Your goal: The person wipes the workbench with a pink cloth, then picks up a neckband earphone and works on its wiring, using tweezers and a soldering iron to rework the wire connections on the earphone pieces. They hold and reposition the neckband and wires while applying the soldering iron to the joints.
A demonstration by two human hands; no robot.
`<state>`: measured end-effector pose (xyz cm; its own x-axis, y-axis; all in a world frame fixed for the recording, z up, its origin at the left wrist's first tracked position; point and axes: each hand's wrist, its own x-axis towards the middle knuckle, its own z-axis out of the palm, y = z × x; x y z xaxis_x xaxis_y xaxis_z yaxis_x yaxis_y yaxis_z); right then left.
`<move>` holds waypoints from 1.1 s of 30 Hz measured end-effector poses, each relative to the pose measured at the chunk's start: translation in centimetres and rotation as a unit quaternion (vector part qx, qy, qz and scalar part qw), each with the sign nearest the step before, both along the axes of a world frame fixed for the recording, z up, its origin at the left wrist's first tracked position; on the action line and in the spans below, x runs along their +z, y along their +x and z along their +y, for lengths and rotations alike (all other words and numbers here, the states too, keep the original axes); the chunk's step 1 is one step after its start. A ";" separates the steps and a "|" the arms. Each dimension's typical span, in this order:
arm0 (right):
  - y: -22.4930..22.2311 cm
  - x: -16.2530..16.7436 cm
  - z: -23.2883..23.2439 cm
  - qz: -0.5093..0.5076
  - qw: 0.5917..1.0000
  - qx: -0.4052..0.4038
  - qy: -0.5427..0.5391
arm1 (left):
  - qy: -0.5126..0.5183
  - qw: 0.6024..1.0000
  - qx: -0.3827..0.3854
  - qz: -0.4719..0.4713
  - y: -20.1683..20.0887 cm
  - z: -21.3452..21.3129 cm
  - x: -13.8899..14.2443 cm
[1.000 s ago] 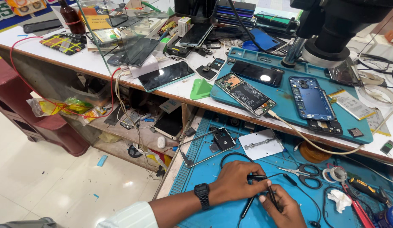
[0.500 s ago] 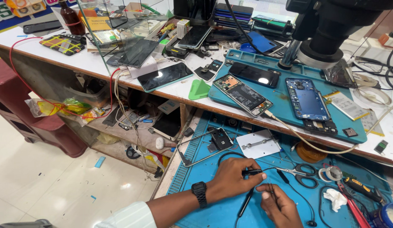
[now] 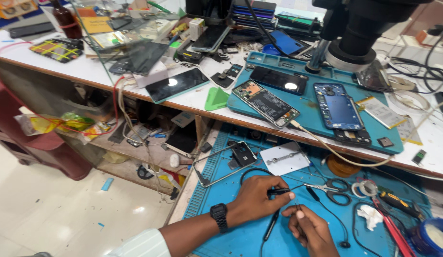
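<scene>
Black thin cable lies looped on the blue silicone work mat, its plug end pinched in the left hand fingers; just right of that, the right hand fingers nip its fine tip. Judging by this, the cable work is mid-way; the opened phone on the table above sits untouched.

Dark glossy phone screen with teal edge lying flat near the white bench's front edge; black glass phone panel on the raised teal mat. Small white-and-green box upright farther back, beside a yellow rectangular packet lying flat at back left.
</scene>
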<state>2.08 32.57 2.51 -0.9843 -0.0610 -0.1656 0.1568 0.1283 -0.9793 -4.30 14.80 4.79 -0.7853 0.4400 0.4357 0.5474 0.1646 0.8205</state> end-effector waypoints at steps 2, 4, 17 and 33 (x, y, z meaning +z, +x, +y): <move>0.2 0.3 -0.1 -0.001 1.000 -0.003 0.003 | 0.002 1.000 0.001 0.002 -0.1 0.1 -0.2; 0.4 0.6 -0.1 -0.020 1.000 -0.012 0.014 | 0.004 1.000 -0.008 0.007 -0.2 0.1 -0.4; 0.0 0.7 -0.3 0.005 1.000 0.014 0.008 | 0.003 0.999 0.007 0.035 -0.4 0.0 -0.7; -0.7 0.2 -0.2 -0.020 1.000 0.016 0.002 | -0.004 1.000 -0.010 0.022 -0.1 -0.2 -0.3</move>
